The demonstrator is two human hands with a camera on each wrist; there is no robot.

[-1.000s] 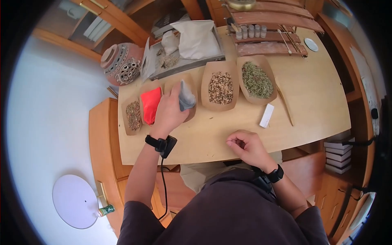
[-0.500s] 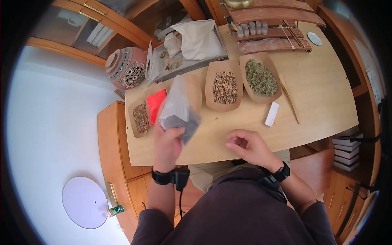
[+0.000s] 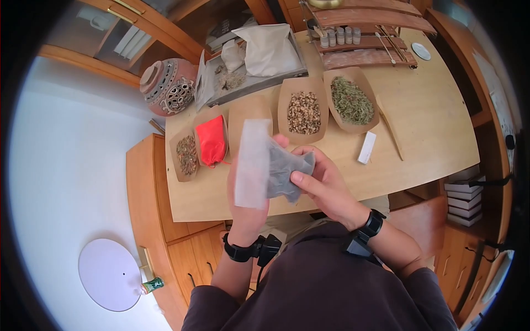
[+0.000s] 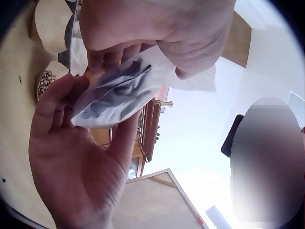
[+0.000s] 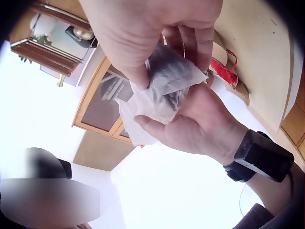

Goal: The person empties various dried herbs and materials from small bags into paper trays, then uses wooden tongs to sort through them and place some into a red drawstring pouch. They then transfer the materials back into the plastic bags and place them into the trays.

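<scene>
Both hands hold a translucent white bag point(image 3: 253, 165) with dark contents, raised in front of the body above the table's near edge. My left hand point(image 3: 248, 215) supports it from behind and below, its fingers partly hidden by the bag. The right hand point(image 3: 334, 193) pinches the dark-filled end, thumb on top. In the right wrist view, the left thumb lies along the bag's pale end, and dark contents point(image 5: 167, 71) show through the thin material. The left wrist view shows the bag point(image 4: 119, 95) between the fingers of both hands.
Behind the hands stands a brown paper tray point(image 3: 251, 107). Beside it are trays with a red pouch point(image 3: 211, 142), chopped dried bits point(image 3: 186, 154), brown pieces point(image 3: 303, 113) and green herbs point(image 3: 351, 99). A white slip point(image 3: 367, 148) and wooden stick point(image 3: 391, 129) lie to the right.
The left hand has lifted the bag out of its paper tray and brought it toward the body. The right hand, earlier resting at the table edge, now grips the bag's other end.
</scene>
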